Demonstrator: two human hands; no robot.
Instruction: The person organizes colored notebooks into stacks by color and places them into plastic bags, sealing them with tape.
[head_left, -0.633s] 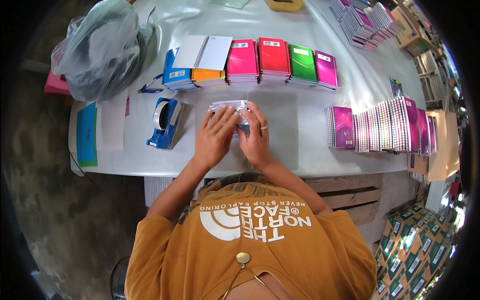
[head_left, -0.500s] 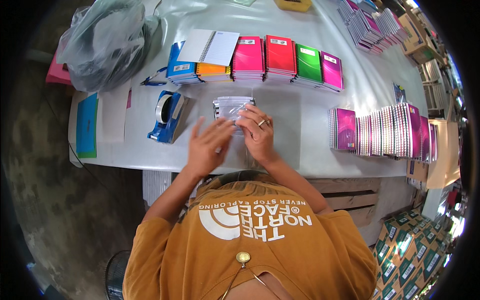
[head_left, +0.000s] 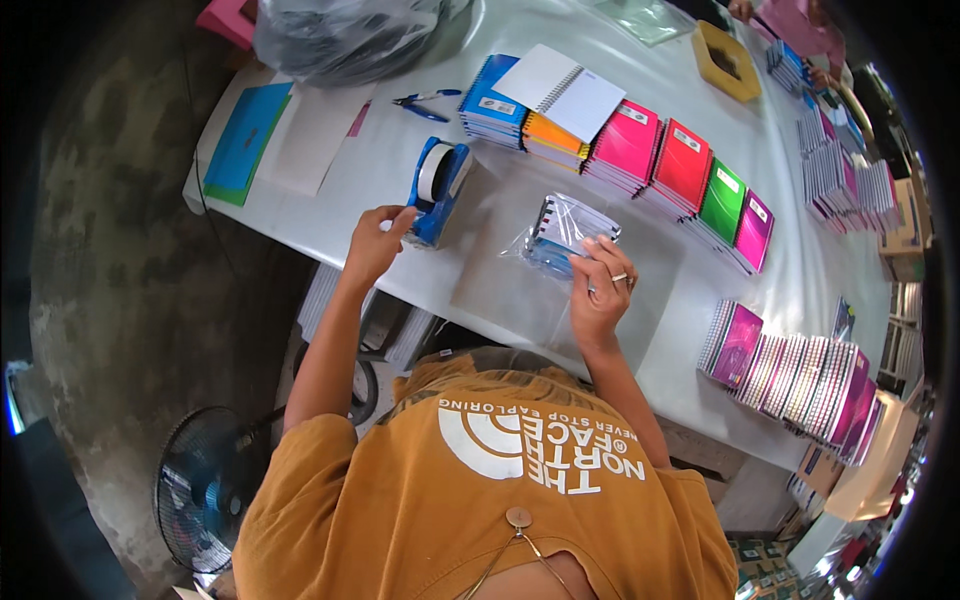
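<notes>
A pack of small spiral notebooks [head_left: 568,222] in clear plastic lies on the table in front of me, its loose film spreading to the left. My right hand [head_left: 602,284] grips the pack's near right corner with bent fingers; a ring is on one finger. My left hand [head_left: 380,238] is at the near end of a blue tape dispenser [head_left: 437,190], thumb and fingers pinched together. Whatever is between those fingertips is too small to make out. The white tape roll [head_left: 434,172] sits in the dispenser.
Behind the pack stand notebook stacks in several colours [head_left: 682,168], an open notebook [head_left: 562,92] on top. Blue-handled pliers [head_left: 427,104] and coloured sheets [head_left: 246,140] lie left. Purple notebooks [head_left: 800,375] line the right. A fan [head_left: 203,490] stands below; another person [head_left: 800,28] is far right.
My left hand has left the pack and moved left to the tape dispenser. My right hand stays on the pack. The view has turned, bringing the fan and another person into sight.
</notes>
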